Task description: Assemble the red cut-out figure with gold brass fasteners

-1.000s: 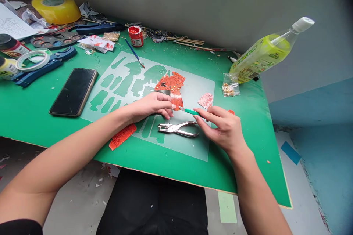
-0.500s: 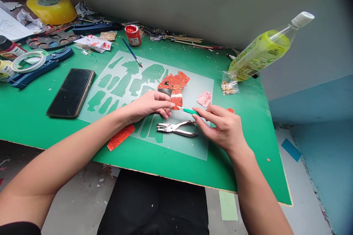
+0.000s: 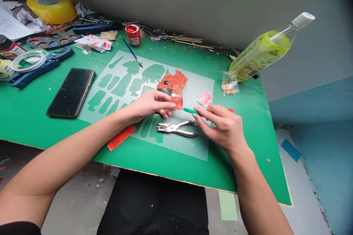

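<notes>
My left hand (image 3: 157,104) pinches the lower edge of a jointed red cut-out (image 3: 175,82), a flat figure with black lines and small gold studs. In my right hand (image 3: 222,125) is a craft knife (image 3: 190,110) with a green handle, its thin blade tip at the cut-out's lower edge beside my left fingertips. Just below both hands lies a silver hole punch (image 3: 176,127). It rests on a translucent sheet (image 3: 193,150) with many shapes cut out of it. Another red piece (image 3: 121,137) lies under my left forearm, and a pink-red scrap (image 3: 204,99) sits beyond the knife.
A phone (image 3: 71,93) lies at left, near a tape roll (image 3: 29,60) and blue-handled tools. Behind stand a red paint jar (image 3: 133,35), a paintbrush (image 3: 132,52) and yellow tape (image 3: 52,9). At right are a yellow-green bottle (image 3: 259,55) and a bag of gold studs (image 3: 230,85).
The red cut-out has tilted slightly in my left fingers, its top shifting a little left. The knife has barely moved at the lower edge.
</notes>
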`<state>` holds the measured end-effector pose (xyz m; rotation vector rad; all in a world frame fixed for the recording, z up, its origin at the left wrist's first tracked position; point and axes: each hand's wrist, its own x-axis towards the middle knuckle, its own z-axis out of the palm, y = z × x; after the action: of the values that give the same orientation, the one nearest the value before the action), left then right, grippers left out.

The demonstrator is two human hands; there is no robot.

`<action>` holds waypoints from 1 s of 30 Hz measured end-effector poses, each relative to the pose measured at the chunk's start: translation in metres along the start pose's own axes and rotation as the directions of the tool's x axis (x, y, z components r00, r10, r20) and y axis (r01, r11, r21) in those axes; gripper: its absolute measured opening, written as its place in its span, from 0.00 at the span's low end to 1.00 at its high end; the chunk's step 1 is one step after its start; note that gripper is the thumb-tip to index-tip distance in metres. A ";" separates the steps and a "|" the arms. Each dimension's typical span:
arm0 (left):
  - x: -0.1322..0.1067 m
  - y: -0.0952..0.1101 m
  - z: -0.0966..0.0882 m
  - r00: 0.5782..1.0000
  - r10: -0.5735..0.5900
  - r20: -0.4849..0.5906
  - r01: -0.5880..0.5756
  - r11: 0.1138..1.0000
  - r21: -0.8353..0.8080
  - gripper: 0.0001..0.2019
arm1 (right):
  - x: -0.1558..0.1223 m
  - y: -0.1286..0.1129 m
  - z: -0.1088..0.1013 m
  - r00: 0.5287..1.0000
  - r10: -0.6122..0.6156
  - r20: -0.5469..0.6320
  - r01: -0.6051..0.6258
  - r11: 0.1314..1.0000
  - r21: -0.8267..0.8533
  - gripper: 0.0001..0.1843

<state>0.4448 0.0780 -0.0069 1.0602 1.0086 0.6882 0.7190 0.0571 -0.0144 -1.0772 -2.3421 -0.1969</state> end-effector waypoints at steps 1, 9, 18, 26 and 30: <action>0.000 -0.001 0.000 1.000 0.005 -0.007 -0.005 1.000 0.000 0.11 | 0.000 0.000 0.000 1.000 -0.006 -0.003 0.006 1.000 -0.009 0.10; 0.003 -0.009 0.002 0.998 0.037 -0.056 -0.036 0.999 0.021 0.12 | 0.001 -0.005 -0.004 1.000 -0.010 0.024 0.013 0.995 -0.102 0.11; 0.002 -0.011 0.014 0.985 0.062 -0.161 -0.048 0.995 0.089 0.15 | -0.001 -0.012 -0.005 0.997 0.026 0.071 -0.015 0.989 -0.150 0.15; 0.001 -0.015 0.015 0.977 0.092 -0.193 -0.060 0.984 0.167 0.17 | 0.000 -0.018 -0.009 0.989 0.055 0.137 -0.031 0.985 -0.169 0.17; -0.001 -0.010 0.018 0.974 0.104 -0.200 -0.055 0.969 0.239 0.15 | -0.002 -0.021 -0.008 0.988 0.073 0.139 -0.048 0.983 -0.175 0.17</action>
<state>0.4604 0.0664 -0.0133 1.2556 1.2587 0.7742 0.7080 0.0394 -0.0071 -1.2826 -2.4531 -0.3110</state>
